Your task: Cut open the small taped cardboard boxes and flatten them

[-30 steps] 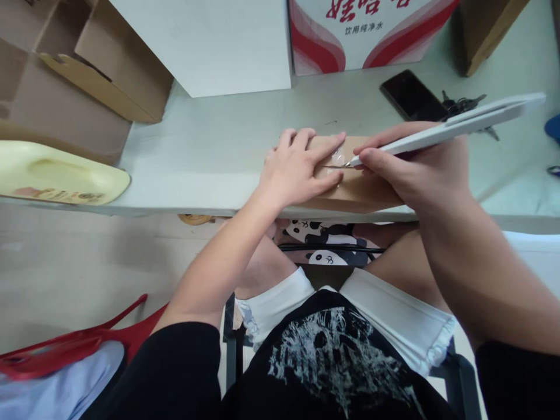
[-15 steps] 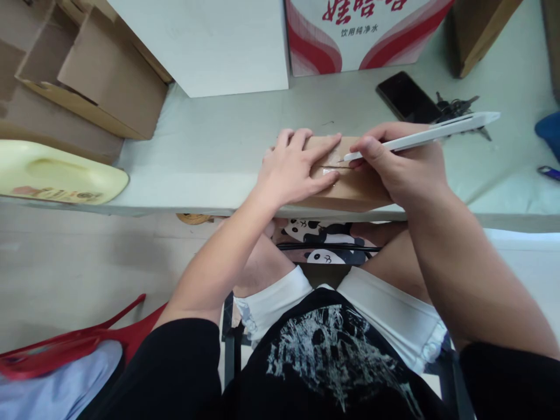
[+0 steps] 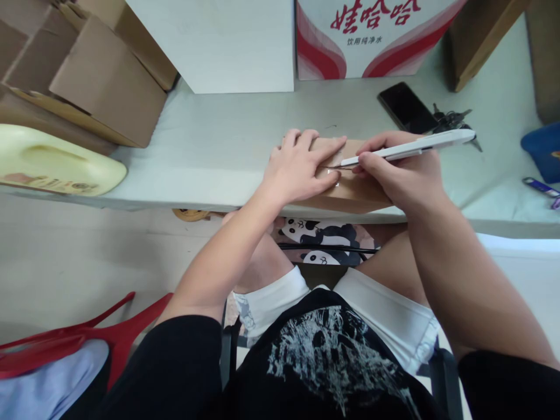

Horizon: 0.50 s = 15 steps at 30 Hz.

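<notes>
While the left hand point(image 3: 291, 166) lay spread over the left end of the small cardboard box point(image 3: 359, 189), its index finger and thumb on either side of the seam, the right hand point(image 3: 402, 169) grasped a white pen point(image 3: 441, 140) like a writing tool, its tip at the clear tape point(image 3: 336, 159) across that seam. The box rested at the near edge of the table point(image 3: 210, 134), in front of the person's lap, with the smartphone point(image 3: 406, 108) and the bunch of keys point(image 3: 450, 121) beyond its right end. Doing this well seemed to call for firm pressure from the left hand, short shallow strokes along the seam, and the thumb and index finger well out of the tip's path, since both sat close to it. The box's long axis ran left to right, roughly parallel to the table's edge, its taped face up. The pen pointed leftward and slightly towards the person, its clip end slanting away to the right
</notes>
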### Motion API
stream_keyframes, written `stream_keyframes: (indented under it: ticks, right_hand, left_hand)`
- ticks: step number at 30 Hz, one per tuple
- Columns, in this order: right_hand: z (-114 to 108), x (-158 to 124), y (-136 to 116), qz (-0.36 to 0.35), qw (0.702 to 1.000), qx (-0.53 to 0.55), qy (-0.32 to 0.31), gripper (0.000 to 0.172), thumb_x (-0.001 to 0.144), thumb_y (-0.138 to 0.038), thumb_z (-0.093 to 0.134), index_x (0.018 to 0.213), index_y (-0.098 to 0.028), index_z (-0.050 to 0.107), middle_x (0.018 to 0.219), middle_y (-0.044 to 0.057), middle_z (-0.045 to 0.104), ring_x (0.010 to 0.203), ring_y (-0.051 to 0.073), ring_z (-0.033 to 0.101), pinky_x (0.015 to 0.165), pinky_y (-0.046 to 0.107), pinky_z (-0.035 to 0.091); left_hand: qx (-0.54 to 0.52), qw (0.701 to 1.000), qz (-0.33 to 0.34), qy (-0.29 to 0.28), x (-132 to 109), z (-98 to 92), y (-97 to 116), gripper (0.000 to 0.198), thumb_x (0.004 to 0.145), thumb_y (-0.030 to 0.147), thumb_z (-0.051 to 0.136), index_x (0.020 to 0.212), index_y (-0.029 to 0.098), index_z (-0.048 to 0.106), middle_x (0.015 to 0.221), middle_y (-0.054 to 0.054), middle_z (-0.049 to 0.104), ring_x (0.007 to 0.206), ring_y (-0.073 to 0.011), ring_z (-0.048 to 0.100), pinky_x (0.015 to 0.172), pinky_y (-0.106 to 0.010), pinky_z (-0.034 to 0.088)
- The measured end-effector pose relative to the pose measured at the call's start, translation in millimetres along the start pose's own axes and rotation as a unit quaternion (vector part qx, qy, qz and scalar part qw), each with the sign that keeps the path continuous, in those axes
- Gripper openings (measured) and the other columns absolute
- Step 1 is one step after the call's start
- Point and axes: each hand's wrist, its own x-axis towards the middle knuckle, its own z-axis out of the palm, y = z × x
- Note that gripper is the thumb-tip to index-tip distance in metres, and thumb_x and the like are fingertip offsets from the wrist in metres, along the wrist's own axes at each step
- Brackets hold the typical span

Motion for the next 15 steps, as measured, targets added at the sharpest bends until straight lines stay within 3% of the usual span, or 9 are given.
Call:
stream_keyframes:
  ticks: [8, 15]
  right_hand:
    - [1.6, 1.6, -5.7, -0.048, 0.999, -0.014, 0.013, 0.007, 0.079, -0.022, 0.071, 0.073, -0.026, 0.072, 0.075, 0.001, 0.074, 0.068, 0.018, 0.065, 0.062, 0.033, 0.05]
    - [2.1, 0.7, -4.9, -0.064, 0.998, -0.02, -0.003, 0.008, 0.082, -0.028, 0.073, 0.074, -0.027, 0.072, 0.072, 0.001, 0.072, 0.063, 0.018, 0.061, 0.059, 0.034, 0.047]
  left_hand:
    - [-0.017, 1.0, 0.0, -0.001, -1.0, -3.2, 1.7, 0.065, 0.1, 0.055, 0.052, 0.162, 0.048, 0.037, 0.158, -0.006, 0.046, 0.149, -0.0417, 0.035, 0.112, -0.057, 0.045]
    - [-0.02, 1.0, -0.001, 0.003, -0.8, -2.3, 1.6, 0.065, 0.099, 0.053, 0.054, 0.162, 0.048, 0.037, 0.16, -0.006, 0.046, 0.15, -0.0421, 0.034, 0.112, -0.057, 0.045]
